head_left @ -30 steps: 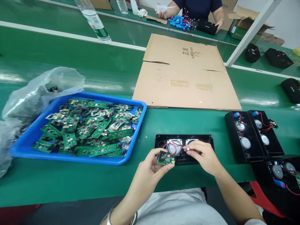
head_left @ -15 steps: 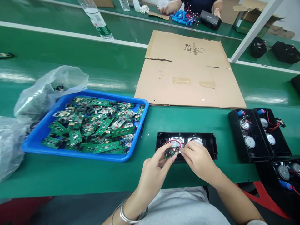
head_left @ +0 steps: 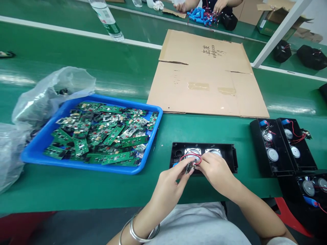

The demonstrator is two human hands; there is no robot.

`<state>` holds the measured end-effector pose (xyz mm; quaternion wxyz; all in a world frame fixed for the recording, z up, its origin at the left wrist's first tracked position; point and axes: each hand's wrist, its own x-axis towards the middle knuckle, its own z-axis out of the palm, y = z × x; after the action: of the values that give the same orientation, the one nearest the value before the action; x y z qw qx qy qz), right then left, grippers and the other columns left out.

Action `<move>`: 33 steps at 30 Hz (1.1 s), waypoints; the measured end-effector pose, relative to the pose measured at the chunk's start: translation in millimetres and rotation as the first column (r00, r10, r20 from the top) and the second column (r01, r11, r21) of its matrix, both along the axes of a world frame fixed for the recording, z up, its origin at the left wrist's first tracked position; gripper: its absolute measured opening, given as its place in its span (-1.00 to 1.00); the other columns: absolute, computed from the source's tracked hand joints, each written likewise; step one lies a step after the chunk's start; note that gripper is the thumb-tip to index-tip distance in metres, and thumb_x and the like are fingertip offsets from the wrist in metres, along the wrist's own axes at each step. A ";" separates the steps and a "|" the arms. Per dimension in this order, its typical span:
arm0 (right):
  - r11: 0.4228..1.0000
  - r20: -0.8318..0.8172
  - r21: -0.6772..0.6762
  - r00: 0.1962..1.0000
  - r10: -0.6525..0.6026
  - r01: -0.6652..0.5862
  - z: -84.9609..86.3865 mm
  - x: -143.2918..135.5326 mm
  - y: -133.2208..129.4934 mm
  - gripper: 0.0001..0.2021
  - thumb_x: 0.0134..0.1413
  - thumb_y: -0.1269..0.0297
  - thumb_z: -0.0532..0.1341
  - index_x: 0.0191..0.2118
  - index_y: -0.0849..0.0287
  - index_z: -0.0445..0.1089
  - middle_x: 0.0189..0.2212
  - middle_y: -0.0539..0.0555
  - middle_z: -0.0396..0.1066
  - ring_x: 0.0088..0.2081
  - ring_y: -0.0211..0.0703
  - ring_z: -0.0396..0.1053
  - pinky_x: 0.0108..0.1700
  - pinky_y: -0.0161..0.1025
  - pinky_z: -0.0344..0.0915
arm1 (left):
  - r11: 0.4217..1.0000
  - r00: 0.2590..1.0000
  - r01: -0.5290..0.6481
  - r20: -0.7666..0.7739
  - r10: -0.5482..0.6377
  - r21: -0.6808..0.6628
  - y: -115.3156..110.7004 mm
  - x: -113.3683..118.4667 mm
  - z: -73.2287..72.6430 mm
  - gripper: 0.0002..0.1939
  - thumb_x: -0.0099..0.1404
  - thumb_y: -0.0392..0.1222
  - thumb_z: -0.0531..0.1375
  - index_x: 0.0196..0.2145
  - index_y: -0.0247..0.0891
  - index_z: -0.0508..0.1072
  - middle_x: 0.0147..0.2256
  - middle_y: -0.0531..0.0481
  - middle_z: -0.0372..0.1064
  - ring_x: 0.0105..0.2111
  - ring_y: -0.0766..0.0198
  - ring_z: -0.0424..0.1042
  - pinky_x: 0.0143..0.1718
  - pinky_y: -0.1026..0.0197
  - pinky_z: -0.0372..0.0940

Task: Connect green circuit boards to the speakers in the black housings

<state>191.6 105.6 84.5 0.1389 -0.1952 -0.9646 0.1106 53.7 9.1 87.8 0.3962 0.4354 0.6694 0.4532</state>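
My left hand (head_left: 170,183) pinches a small circuit board (head_left: 189,166) between thumb and fingers, above a black speaker housing (head_left: 230,158). At the board's right edge, the fingers of my right hand (head_left: 217,172) are pressed together; what they hold is too small to make out. A red wire (head_left: 184,156) loops from the board over one of two round silver speakers (head_left: 193,153) in the housing. A bit of blue shows beside my left fingers.
A blue tray (head_left: 87,165) of green circuit boards is at left, beside plastic bags (head_left: 51,88). Flat cardboard (head_left: 204,73) lies behind the housing. More black housings (head_left: 270,170) stand at right. A person's hands (head_left: 219,5) work across the table near blue parts (head_left: 200,15).
The circuit board has tilted in my left hand and now shows more of its edge. Across the table, the other person's hand has moved over to the blue parts.
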 end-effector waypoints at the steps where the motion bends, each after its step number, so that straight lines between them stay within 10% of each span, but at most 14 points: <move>1: 0.999 -0.010 -0.054 1.000 -0.006 0.006 -0.6 0.0 1.8 -0.82 0.22 0.34 0.06 -0.36 0.26 0.35 -0.50 0.05 0.33 -0.46 -0.18 0.24 -0.44 -0.27 0.12 | 1.000 1.000 0.024 -0.005 -0.024 0.008 0.4 -1.3 0.2 -0.73 0.18 -0.25 0.14 -0.14 -0.14 0.48 -0.29 0.06 0.53 -0.38 0.23 0.51 -0.42 0.33 0.39; 7: 0.972 -0.068 -0.230 0.997 0.035 -0.050 -0.7 -0.1 7.7 -0.82 0.12 0.33 0.17 -0.48 0.26 0.30 -0.54 0.02 0.33 -0.49 -0.23 0.23 -0.45 -0.31 0.15 | 0.997 0.993 0.072 0.097 -0.072 0.009 1.1 -1.5 -0.6 -0.73 0.20 -0.24 0.12 -0.13 -0.12 0.45 -0.30 0.10 0.53 -0.41 0.29 0.53 -0.37 0.33 0.44; 17: 0.871 0.012 -0.489 0.999 -0.048 0.048 14.3 -7.9 22.5 -0.92 0.06 0.38 0.24 -0.29 0.23 0.38 -0.34 0.04 0.41 -0.31 -0.25 0.36 -0.29 -0.37 0.26 | 0.981 0.952 -0.154 0.247 0.180 -0.121 -3.9 2.0 6.3 -0.77 0.08 -0.19 0.21 -0.24 -0.20 0.41 -0.49 0.15 0.47 -0.48 0.28 0.52 -0.39 0.28 0.48; 24: 0.947 0.275 -0.238 0.950 -0.149 0.217 8.3 -31.3 20.3 -0.87 0.14 0.44 0.12 -0.25 0.20 0.41 -0.37 0.07 0.45 -0.35 -0.11 0.41 -0.37 -0.27 0.28 | 0.944 0.933 -0.279 0.185 0.310 -0.174 -7.5 0.4 6.7 -0.70 0.02 -0.10 0.25 -0.28 -0.21 0.33 -0.55 0.15 0.44 -0.55 0.28 0.50 -0.49 0.31 0.45; 33: 0.946 -0.219 -0.322 0.968 -0.123 0.047 1.1 23.4 8.3 -0.76 0.25 0.41 -0.01 -0.28 0.26 0.40 -0.40 0.07 0.43 -0.36 -0.22 0.34 -0.31 -0.31 0.29 | 0.980 0.972 -0.198 -0.135 0.194 -0.017 3.5 6.6 -0.9 -0.81 0.13 -0.18 0.19 -0.26 -0.21 0.34 -0.47 0.09 0.49 -0.58 0.34 0.45 -0.58 0.36 0.37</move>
<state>215.0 113.9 85.6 0.2245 -0.2420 -0.9018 0.2788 60.3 12.7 86.9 0.3108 0.3903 0.7407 0.4499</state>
